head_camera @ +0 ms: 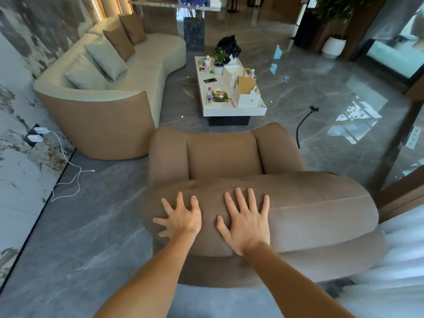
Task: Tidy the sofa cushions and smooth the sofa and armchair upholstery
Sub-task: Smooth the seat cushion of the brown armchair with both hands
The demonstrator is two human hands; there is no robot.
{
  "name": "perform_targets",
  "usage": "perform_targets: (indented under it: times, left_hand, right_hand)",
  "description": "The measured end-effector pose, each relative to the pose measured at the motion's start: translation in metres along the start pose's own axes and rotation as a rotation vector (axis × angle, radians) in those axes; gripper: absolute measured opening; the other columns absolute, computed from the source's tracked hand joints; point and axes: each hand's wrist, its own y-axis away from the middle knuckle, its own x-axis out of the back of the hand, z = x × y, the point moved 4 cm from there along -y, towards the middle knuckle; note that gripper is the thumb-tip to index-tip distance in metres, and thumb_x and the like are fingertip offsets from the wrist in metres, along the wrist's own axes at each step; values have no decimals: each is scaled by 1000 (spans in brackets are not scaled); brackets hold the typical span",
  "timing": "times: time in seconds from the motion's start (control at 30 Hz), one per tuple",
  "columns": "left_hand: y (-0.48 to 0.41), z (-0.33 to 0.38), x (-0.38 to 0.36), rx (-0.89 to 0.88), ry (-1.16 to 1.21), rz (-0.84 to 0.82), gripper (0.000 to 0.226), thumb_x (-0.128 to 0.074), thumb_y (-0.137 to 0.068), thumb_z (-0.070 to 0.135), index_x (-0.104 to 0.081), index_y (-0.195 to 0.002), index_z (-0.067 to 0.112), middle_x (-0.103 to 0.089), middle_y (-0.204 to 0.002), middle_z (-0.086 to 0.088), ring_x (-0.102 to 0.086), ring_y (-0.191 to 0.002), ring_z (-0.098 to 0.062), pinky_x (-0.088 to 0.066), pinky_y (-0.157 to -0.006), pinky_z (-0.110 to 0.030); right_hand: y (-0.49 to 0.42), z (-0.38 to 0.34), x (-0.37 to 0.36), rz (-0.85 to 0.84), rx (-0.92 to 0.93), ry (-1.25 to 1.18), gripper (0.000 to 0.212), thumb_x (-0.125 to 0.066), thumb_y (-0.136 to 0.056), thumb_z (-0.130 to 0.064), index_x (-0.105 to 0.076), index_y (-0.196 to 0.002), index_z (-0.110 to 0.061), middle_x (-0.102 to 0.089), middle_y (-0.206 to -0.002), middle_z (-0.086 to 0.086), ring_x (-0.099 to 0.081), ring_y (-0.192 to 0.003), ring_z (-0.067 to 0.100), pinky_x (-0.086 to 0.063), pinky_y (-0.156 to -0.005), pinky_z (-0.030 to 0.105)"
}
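A tan armchair (pixel 224 154) stands right below me, seen from behind its backrest. My left hand (pixel 181 218) lies flat on the left end of the backrest top, fingers spread. My right hand (pixel 246 220) presses flat on the same padded top, a little to the right, fingers apart. Neither hand holds anything. Beyond, at the left, a curved cream sofa (pixel 146 72) with a tan outer shell carries two pale cushions (pixel 106 57) and two brown cushions (pixel 126 35) leaning on its back.
A white coffee table (pixel 231 110) beyond the armchair holds bottles, a potted plant, paper bags and a phone. White chargers and a cable (pixel 68 161) trail from the left wall. A black cable (pixel 302 125) stands at the right. Sheer curtain at lower right.
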Motion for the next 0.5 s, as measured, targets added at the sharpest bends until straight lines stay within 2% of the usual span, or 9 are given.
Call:
perform_targets:
  times: [0.1,0.23,0.33,0.5]
  left_hand:
    - [-3,-8,-8,7,7,21,66,-23,-86,75,-21,-147,52,3,-165,7,3,-144,-51,-20,-105,-74]
    - [1,-11,-5,-19,34,65,63,-27,-87,72,-28,-146,50,0,-165,8,0,-145,-48,-21,-108,-69]
    - [-3,-6,1,-39,46,87,61,-29,-89,69,-30,-146,48,-4,-165,6,-2,-145,-46,-21,-112,-65]
    - [8,-9,2,-96,-5,90,61,-25,-91,69,-26,-147,48,-6,-165,5,0,-146,-43,-18,-115,-61]
  right_hand:
    - [-6,-1,-12,18,23,-28,69,-32,-90,-65,-46,-147,-28,-45,-155,6,-33,-145,39,-10,-117,68]
    - [-5,-3,-19,49,37,-46,68,-33,-90,-64,-48,-145,-28,-48,-153,7,-34,-144,40,-11,-116,68]
    - [-16,-6,-11,72,42,-58,70,-28,-90,-65,-46,-146,-28,-47,-153,8,-32,-145,41,-6,-116,67]
    - [-22,-6,-7,5,52,-28,77,-13,-89,-68,-34,-152,-29,-35,-161,6,-21,-149,41,4,-114,67]
